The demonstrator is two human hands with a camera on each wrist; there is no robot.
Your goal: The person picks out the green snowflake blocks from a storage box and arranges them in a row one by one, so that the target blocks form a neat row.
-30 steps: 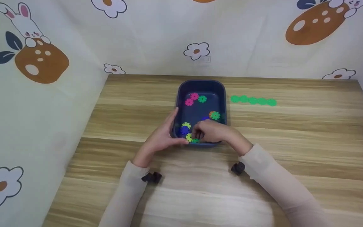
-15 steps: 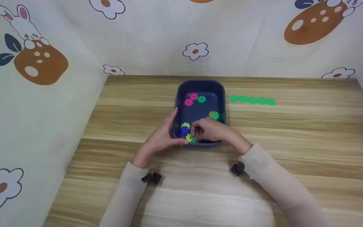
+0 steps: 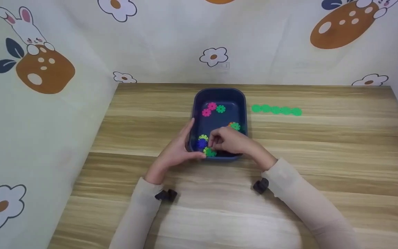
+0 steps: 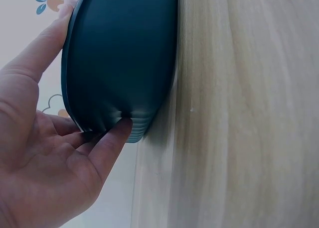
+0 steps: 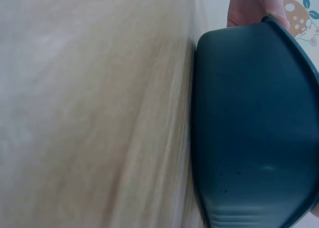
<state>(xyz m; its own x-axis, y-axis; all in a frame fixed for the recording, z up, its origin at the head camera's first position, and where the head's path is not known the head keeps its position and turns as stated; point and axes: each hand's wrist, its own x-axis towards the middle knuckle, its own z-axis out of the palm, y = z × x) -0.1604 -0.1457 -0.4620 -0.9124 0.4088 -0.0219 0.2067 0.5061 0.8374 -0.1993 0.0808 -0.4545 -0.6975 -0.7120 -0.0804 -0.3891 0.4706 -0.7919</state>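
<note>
A dark blue plastic bin (image 3: 219,90) stands on the wooden table. My left hand (image 3: 176,148) grips its near left corner, thumb along the front rim and fingers against the left side; the left wrist view shows the fingers bent at the outer wall. My right hand (image 3: 231,140) reaches inside with curled fingers. Its fingertips are at a green snowflake disc (image 3: 211,152), which overlaps a yellow disc; whether they pinch it is hidden. A blue disc (image 3: 202,143) lies over another yellow disc (image 3: 203,137) beside the fingers.
Two pink discs (image 3: 206,112) and a green disc (image 3: 220,109) lie at the bin's far end. Another green disc (image 3: 235,126) covers an orange one by the right wall. Right of the bin, several green discs form a row (image 3: 276,110). A patterned cloth (image 3: 171,45) hangs behind the table.
The green disc at my right fingertips has slid slightly left and away from me, onto the yellow disc. My right hand has shifted slightly; my left hand stays on the bin.
</note>
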